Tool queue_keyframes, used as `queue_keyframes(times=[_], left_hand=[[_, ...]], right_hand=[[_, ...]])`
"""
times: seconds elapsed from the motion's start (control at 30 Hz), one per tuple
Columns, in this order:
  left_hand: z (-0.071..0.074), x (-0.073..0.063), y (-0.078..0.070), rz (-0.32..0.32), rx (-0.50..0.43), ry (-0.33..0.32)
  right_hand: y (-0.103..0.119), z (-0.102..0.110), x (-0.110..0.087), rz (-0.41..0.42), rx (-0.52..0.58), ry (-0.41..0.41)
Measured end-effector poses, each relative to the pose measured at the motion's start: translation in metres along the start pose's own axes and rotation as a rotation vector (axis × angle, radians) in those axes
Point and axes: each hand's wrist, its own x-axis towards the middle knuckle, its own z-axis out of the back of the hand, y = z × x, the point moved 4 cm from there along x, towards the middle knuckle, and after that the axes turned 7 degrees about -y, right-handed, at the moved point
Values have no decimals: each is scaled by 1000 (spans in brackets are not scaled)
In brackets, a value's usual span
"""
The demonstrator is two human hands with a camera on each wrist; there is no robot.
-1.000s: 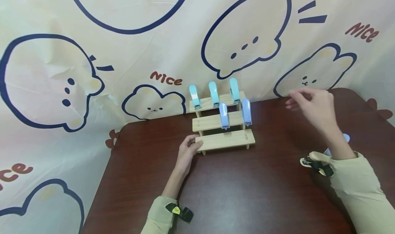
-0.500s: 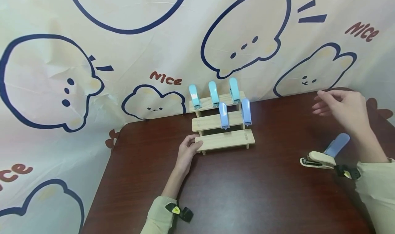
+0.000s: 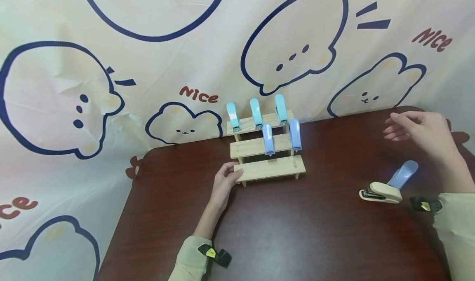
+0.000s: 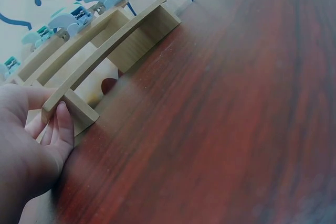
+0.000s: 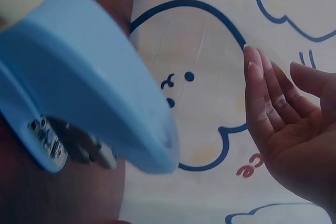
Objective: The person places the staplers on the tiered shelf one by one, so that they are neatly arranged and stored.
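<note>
Wooden rack [image 3: 245,150], three-step kind, parked toward the back of the table [image 3: 282,231], close to a pale cloth [image 3: 178,62] full of navy cartoon outlines and brownish-red "Nice" lettering. Got three teal staplers [image 3: 257,113] lined up along the top shelf, plus two blue staplers [image 3: 268,139] on the right half of the middle one. Left hand [image 3: 225,178] pinching the left end of the bottom shelf [image 3: 272,169], with the same grip pretty obvious from the left wrist too. Right hand [image 3: 423,128] way off to the right, up above the table, fingers loosely extended, thumb apart, gripping nothing. Below it on the table, a loose blue stapler [image 3: 403,174], looking huge and a bit blurry from the right wrist. Just in front of that, a cream stapler [image 3: 386,191]; touching or not, can't tell. Light green sleeves [image 3: 456,231] on both arms, black straps [image 3: 417,204] at both wrists.
</note>
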Motion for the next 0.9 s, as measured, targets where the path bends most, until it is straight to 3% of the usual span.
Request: queue_keyframes(times=[0.23,0.47,0.73,0.9], left_hand=[[0,-1,1,-8,5,7],[0,0,1,1,7,0],[0,0,1,-7,-10,7],[0,0,0,-7,-4,9]], right_hand=[[-13,3,2,-42,-31,75],[-26,7,6,-53,-55,92],[-53,7,10,-68,-51,333],[-63,5,7,-52,-30,411]])
